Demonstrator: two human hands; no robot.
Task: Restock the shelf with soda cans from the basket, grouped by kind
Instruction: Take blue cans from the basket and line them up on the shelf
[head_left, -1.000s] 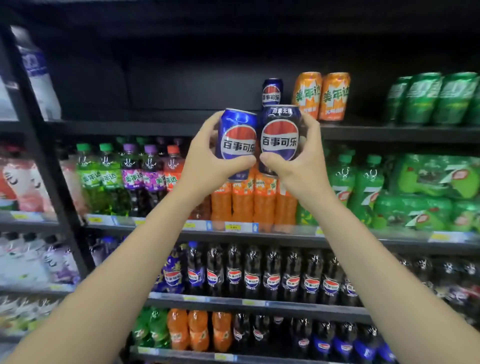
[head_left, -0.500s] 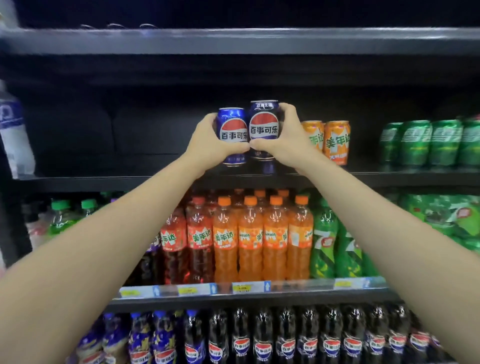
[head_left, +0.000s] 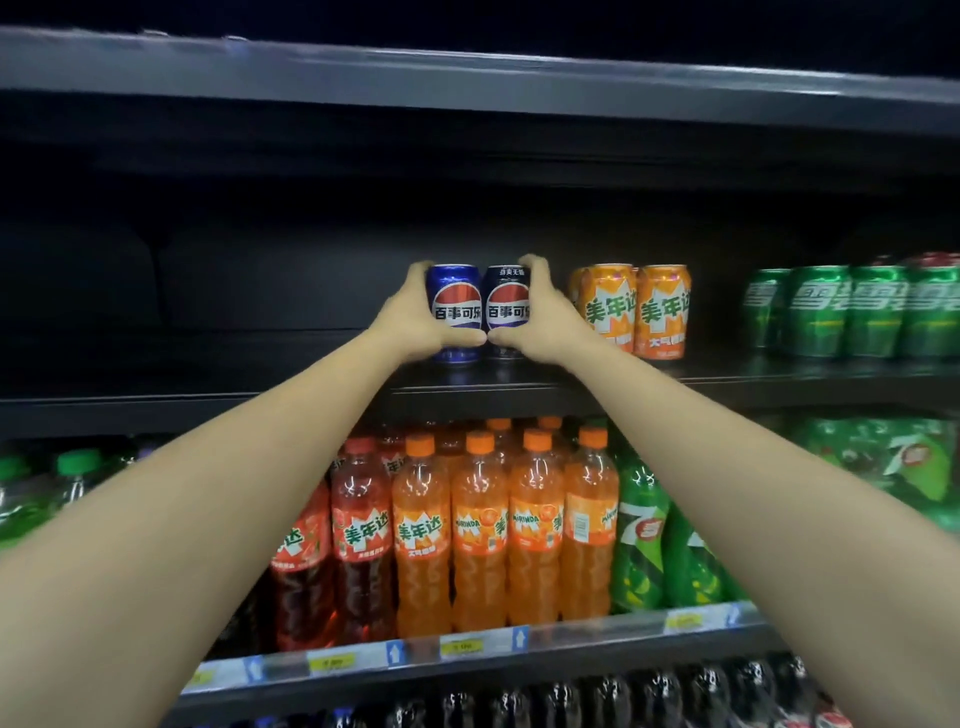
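Observation:
My left hand (head_left: 410, 317) grips a blue Pepsi can (head_left: 454, 296), and my right hand (head_left: 545, 317) grips a darker Pepsi can (head_left: 506, 301) pressed against it. Both cans stand upright, their bases at the surface of the dark can shelf (head_left: 519, 387). Just right of them stand orange Mirinda cans (head_left: 636, 312), then green Sprite cans (head_left: 852, 312) farther right. The basket is out of view.
The can shelf stretches dark and bare to the left of my hands. Another shelf board (head_left: 467, 78) runs overhead. Below stand red, orange and green soda bottles (head_left: 478, 530), with dark cola bottles (head_left: 571, 696) on the lowest visible row.
Both hands carried the two Pepsi cans up and forward into the can shelf, down to its surface beside the orange cans. My view tilted upward.

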